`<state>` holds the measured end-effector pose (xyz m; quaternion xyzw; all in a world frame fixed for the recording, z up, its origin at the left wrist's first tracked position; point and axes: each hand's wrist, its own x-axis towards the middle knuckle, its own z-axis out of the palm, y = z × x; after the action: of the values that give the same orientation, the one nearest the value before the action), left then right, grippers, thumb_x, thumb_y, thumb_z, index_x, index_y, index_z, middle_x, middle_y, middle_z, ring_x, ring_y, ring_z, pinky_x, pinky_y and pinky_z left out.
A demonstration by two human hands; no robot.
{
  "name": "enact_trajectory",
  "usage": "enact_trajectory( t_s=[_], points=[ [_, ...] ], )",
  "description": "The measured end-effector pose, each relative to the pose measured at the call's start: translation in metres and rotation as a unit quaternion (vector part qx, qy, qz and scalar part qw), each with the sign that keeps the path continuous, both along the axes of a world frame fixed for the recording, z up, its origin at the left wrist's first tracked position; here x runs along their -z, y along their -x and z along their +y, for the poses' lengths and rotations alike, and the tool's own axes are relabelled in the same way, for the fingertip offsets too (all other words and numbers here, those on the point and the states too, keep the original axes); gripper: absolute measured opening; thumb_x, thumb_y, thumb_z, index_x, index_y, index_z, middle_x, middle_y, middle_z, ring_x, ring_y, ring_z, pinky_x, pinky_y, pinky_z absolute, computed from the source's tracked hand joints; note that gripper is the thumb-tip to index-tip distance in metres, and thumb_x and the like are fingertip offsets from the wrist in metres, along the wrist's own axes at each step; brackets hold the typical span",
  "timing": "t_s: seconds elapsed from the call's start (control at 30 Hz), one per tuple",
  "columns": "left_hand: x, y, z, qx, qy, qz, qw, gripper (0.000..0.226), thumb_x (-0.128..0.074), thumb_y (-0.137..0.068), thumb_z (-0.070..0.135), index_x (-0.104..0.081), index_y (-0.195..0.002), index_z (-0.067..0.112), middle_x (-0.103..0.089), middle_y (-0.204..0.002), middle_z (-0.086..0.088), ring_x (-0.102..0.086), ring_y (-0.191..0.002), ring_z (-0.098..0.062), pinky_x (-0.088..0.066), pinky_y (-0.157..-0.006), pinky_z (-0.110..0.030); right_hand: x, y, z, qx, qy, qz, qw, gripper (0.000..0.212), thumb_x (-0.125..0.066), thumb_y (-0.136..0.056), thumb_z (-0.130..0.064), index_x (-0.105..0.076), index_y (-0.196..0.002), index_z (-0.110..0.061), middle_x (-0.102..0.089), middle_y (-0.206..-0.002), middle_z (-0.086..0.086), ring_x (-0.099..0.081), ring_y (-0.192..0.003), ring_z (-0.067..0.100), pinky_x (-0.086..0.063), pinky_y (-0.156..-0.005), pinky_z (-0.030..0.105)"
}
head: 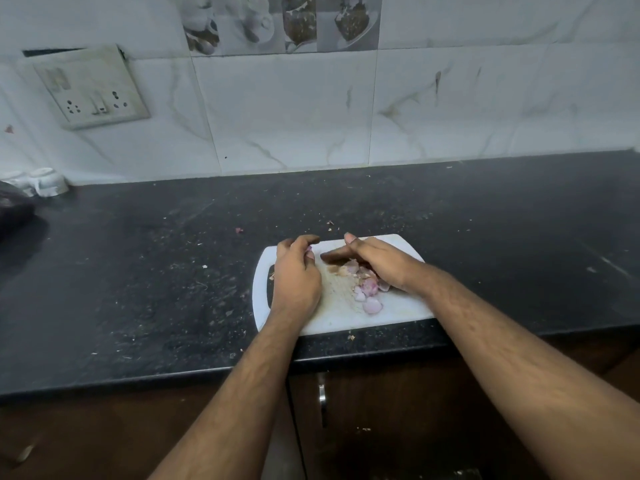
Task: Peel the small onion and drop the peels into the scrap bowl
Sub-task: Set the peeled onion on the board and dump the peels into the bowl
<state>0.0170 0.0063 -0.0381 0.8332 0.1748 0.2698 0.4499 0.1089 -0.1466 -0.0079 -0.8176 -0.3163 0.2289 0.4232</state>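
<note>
A white cutting board (398, 310) lies near the counter's front edge. My left hand (296, 275) rests on its left side, fingers curled around a small pink onion (310, 250) of which only a sliver shows. My right hand (375, 263) lies flat, fingers stretched leftward, over a heap of pinkish peels (349, 268). Peeled pale-pink small onions (370, 296) lie just in front of that hand. No scrap bowl is visible.
The dark speckled counter (156, 271) is strewn with crumbs and skin bits. A white object (41, 181) and a dark bag (14, 209) sit at the far left. A switch plate (93, 88) is on the tiled wall. A cabinet handle (322, 400) is below.
</note>
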Motion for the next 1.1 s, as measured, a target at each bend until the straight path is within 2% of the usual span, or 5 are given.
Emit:
enact_trajectory(
  t_s=[0.13, 0.43, 0.67, 0.83, 1.1],
  points=[
    [-0.002, 0.001, -0.004, 0.021, -0.022, 0.024, 0.999, 0.038, -0.048, -0.105, 0.007, -0.063, -0.138, 0.017, -0.054, -0.141, -0.001, -0.057, -0.123, -0.013, -0.037, -0.105, -0.018, -0.007, 0.023, -0.024, -0.02, -0.022, 0.017, 0.999, 0.063, -0.019, -0.11, -0.045, -0.073, -0.123, -0.017, -0.076, -0.099, -0.024, -0.068, -0.099, -0.009, -0.049, -0.084, 0.01],
    [-0.007, 0.004, -0.007, 0.007, -0.038, 0.04, 0.998, 0.038, -0.057, -0.101, 0.01, -0.06, -0.139, 0.017, -0.055, -0.134, -0.002, -0.05, -0.109, -0.009, -0.034, -0.099, -0.018, 0.013, 0.039, -0.044, 0.107, -0.09, -0.07, 0.988, 0.081, -0.014, -0.09, -0.079, -0.061, -0.131, -0.027, -0.061, -0.134, -0.01, -0.059, -0.118, 0.003, -0.04, -0.101, 0.026],
    [-0.008, 0.004, -0.006, 0.007, -0.023, 0.03, 0.999, 0.034, -0.045, -0.107, 0.011, -0.056, -0.139, 0.012, -0.054, -0.133, -0.008, -0.054, -0.118, -0.017, -0.037, -0.102, -0.022, 0.022, 0.058, -0.009, -0.061, 0.065, -0.256, 0.963, 0.04, -0.047, -0.103, -0.046, -0.05, -0.137, -0.025, -0.046, -0.134, -0.012, -0.056, -0.111, 0.009, -0.051, -0.095, 0.038],
    [-0.005, 0.004, -0.006, 0.015, -0.013, 0.015, 1.0, 0.028, -0.053, -0.104, 0.015, -0.059, -0.132, 0.014, -0.063, -0.131, -0.003, -0.057, -0.119, -0.017, -0.042, -0.103, -0.027, 0.027, 0.055, -0.015, -0.127, 0.001, -0.276, 0.953, 0.019, -0.058, -0.099, -0.032, -0.062, -0.117, -0.027, -0.052, -0.115, -0.016, -0.05, -0.109, 0.008, -0.049, -0.093, 0.032],
    [-0.003, 0.003, -0.004, 0.022, -0.029, 0.024, 0.999, 0.025, -0.058, -0.102, 0.016, -0.065, -0.126, 0.018, -0.065, -0.125, 0.001, -0.059, -0.115, -0.016, -0.046, -0.103, -0.032, 0.022, 0.037, -0.028, -0.02, 0.016, -0.252, 0.967, 0.007, -0.067, -0.095, -0.034, -0.063, -0.095, -0.028, -0.051, -0.096, -0.014, -0.045, -0.096, 0.005, -0.037, -0.077, 0.023]
  ],
)
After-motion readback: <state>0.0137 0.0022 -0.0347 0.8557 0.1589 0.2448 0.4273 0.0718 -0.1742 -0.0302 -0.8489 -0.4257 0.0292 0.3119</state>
